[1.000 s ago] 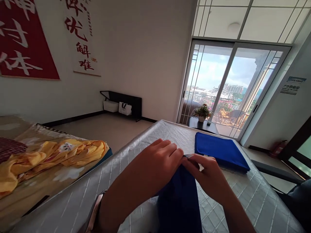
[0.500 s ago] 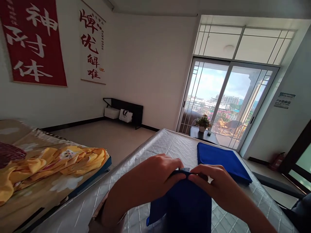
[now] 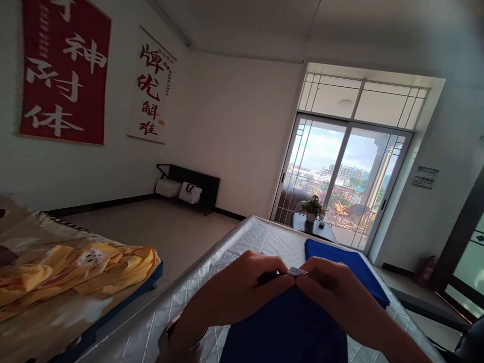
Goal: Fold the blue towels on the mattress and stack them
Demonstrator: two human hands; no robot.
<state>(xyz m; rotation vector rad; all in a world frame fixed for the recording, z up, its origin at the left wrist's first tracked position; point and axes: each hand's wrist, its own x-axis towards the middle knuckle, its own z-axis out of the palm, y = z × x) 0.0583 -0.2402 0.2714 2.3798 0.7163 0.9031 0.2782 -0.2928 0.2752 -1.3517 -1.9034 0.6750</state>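
A blue cloth (image 3: pixel 283 333) hangs below both hands in front of me, over the bed-like surface. My left hand (image 3: pixel 242 285) pinches its top edge between thumb and fingers. My right hand (image 3: pixel 336 290) pinches the same edge just beside it, the thumbs almost meeting. Between the fingertips a small whitish tag (image 3: pixel 297 271) sticks up; its print is too small to read. Beyond my right hand lies a folded blue cloth pile (image 3: pixel 346 264), apart from the held one. The lower end of the held cloth runs out of view.
The silver quilted surface (image 3: pixel 260 234) stretches ahead under the hands. At the left is another bed with yellow fabric (image 3: pixel 113 262) on it. A low black bench (image 3: pixel 207 189) stands by the far wall, and a potted plant (image 3: pixel 312 209) is near the glass sliding door (image 3: pixel 317 156).
The view has tilted up a little, so the room sits lower in it. The hands have drawn closer at the cloth's edge, and the cloth below appears spread wider.
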